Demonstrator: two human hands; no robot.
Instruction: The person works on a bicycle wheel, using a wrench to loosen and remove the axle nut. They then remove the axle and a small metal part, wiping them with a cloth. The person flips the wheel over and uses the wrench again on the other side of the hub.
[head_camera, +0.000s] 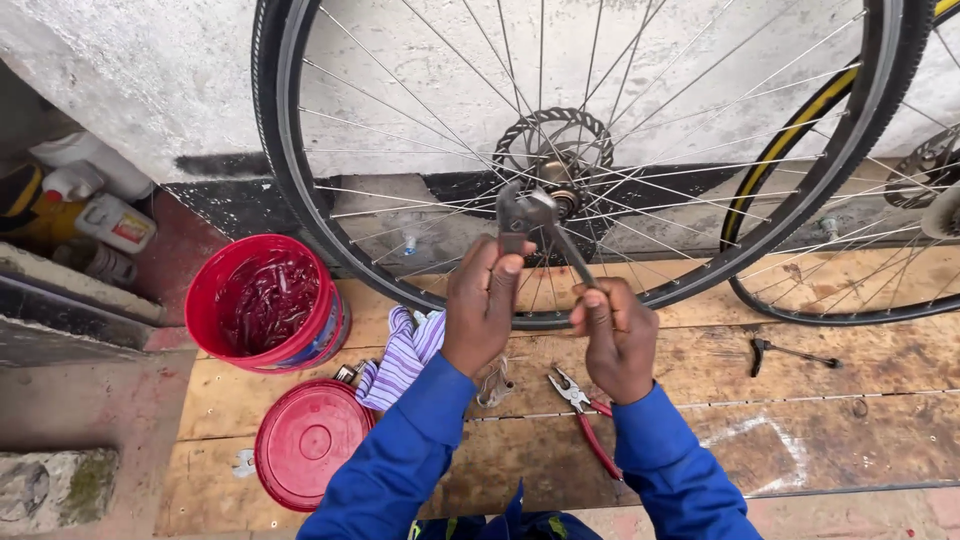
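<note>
Spokes (420, 130) crowd hub (556, 165); red bucket (266, 300), lid (307, 443) block left; bare planks (860, 440) right.

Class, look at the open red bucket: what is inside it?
The red bucket holds dark red, glossy, lumpy stuff up its walls. Its bottom is covered. Its lid lies apart.

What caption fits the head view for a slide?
Left hand and right hand grip wrenches at a bicycle wheel hub, red bucket nearby.

A worn wooden platform (830, 430) carries a red bucket (265, 300); its red lid (305, 442) lies just below, striped cloth (400, 355), red-handled pliers (585, 415) and black tool (790, 352) rightward.
</note>
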